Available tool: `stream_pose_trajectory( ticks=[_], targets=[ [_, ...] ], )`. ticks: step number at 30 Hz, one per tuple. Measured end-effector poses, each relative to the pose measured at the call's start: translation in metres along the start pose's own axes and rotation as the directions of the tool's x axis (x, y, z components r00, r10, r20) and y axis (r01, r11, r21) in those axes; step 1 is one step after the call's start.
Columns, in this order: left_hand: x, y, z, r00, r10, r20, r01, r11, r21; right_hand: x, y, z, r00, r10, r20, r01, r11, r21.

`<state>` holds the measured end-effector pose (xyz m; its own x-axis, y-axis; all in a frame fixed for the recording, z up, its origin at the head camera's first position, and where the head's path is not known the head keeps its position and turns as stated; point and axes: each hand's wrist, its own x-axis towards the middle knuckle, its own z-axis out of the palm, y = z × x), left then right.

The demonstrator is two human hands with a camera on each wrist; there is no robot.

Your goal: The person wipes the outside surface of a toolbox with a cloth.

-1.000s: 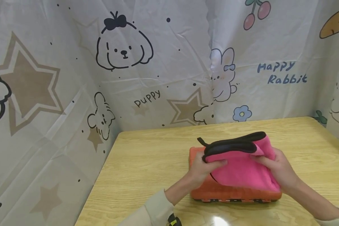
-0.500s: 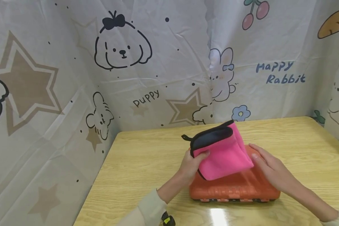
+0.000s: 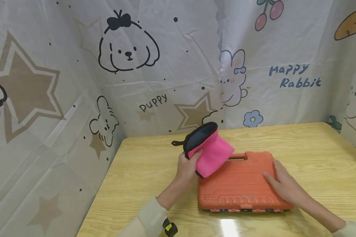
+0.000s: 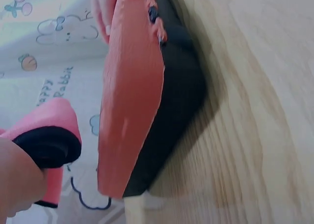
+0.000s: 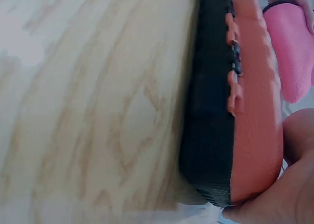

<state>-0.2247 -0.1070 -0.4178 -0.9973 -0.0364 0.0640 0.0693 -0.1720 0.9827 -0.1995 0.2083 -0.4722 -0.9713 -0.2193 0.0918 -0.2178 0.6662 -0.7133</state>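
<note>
In the head view my left hand (image 3: pixel 187 168) grips a folded pink towel (image 3: pixel 212 156) with black edging and a small hanging loop. It holds the towel up over the left end of an orange and black plastic tool case (image 3: pixel 237 182), which lies flat on the table with its lid closed. At the case's right edge my right hand (image 3: pixel 286 184) lays its thumb on the lid and its fingers along the side. The right wrist view shows this hand around the corner of the orange lid (image 5: pixel 257 150). The towel (image 4: pixel 56 118) appears clear of the case in the left wrist view.
Under the case is a wood-grain table (image 3: pixel 142 171). A printed cloth curtain (image 3: pixel 166 65) with cartoon animals and stars hangs behind it and along both sides. The case's handle (image 3: pixel 238 156) faces the back, and its latches (image 3: pixel 246 210) face the front.
My left hand has carried the folded towel leftward, uncovering more of the case. My right hand has let go of the towel and moved down onto the case's right edge.
</note>
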Motion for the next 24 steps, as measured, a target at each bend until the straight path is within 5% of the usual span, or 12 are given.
stream_pose_trajectory(
  ticks=[10,15,18,21,24],
  targets=[
    [0.008,0.001,-0.025,0.965,0.087,-0.247,-0.06,0.992,0.114,-0.002,0.003,0.003,0.998,0.05,-0.028,-0.05,0.999,0.009],
    [0.011,-0.006,-0.033,0.941,0.165,-0.295,-0.11,0.975,0.194,-0.003,0.001,0.003,0.995,0.095,-0.02,-0.095,0.995,0.004],
    [0.014,-0.017,-0.034,0.924,0.234,-0.301,-0.139,0.942,0.306,-0.004,0.0,0.001,0.992,0.124,-0.01,-0.124,0.992,0.005],
    [0.013,-0.026,-0.031,0.932,0.239,-0.273,-0.119,0.913,0.39,-0.004,0.0,0.0,0.991,0.134,-0.006,-0.134,0.991,0.008],
    [0.01,-0.034,-0.025,0.963,0.166,-0.211,-0.068,0.91,0.408,-0.004,0.0,0.0,0.99,0.14,-0.005,-0.14,0.99,0.01]
  ],
)
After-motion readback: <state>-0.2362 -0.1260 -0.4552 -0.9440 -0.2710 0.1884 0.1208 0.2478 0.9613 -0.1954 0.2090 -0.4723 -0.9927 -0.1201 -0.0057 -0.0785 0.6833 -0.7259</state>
